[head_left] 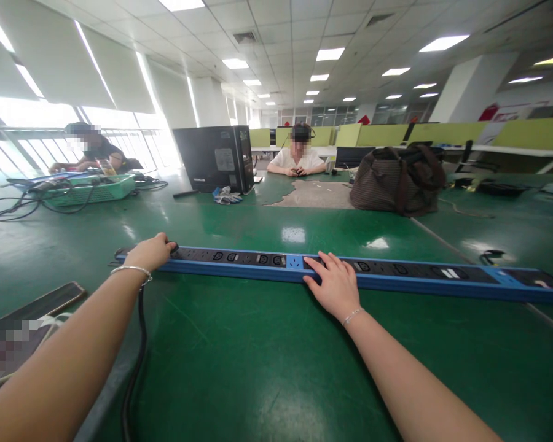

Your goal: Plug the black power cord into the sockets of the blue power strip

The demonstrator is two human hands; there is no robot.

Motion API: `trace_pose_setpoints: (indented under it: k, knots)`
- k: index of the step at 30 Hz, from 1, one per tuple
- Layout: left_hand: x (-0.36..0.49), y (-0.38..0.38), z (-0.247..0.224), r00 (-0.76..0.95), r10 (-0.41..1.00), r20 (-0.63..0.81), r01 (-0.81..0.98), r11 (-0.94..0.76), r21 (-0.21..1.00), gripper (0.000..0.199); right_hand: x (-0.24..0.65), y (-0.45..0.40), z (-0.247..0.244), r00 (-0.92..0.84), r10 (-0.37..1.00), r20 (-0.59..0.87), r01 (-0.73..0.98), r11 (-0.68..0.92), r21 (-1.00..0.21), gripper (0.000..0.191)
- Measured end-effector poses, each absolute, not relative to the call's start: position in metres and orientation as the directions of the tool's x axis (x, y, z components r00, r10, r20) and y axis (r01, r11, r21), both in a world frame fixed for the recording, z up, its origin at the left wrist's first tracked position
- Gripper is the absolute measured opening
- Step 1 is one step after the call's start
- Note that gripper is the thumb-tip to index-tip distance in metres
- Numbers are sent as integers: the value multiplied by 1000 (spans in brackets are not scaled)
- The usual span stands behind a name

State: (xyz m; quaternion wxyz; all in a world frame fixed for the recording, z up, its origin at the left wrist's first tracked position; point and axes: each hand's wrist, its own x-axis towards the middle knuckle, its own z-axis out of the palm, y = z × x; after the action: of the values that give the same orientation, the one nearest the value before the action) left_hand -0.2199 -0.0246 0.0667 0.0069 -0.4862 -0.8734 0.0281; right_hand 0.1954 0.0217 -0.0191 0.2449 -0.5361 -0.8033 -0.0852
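A long blue and black power strip point(253, 267) lies across the green table, with a row of sockets along its top. My left hand point(150, 252) is closed at its left end around a black plug point(174, 249), mostly hidden by the fingers. A black cable point(141, 350) runs down from beneath that hand toward the near edge of the view. Right of the strip's middle, my right hand point(335, 285) rests across the sockets with fingers spread, the thumb near the front edge.
A phone point(46, 304) lies at the left. Farther back are a green basket point(92, 191) with cables, a black computer case point(212, 159), gloves point(227, 196) and a brown bag point(391, 181). Two people sit across the table point(239, 362), one at left, one near the middle.
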Motion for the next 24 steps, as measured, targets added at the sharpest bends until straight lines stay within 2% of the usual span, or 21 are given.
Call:
trace_pose_setpoints:
  k: [11, 24]
  knots:
    - [-226, -15, 56, -519, 852, -65, 855, 516, -59, 51, 195, 22, -18, -306, 820, 484, 901, 413, -130, 40]
    - [-235, -12, 51, -541, 838, -69, 841, 540, -37, 51, 196, 22, -18, -312, 810, 497, 899, 421, -121, 39]
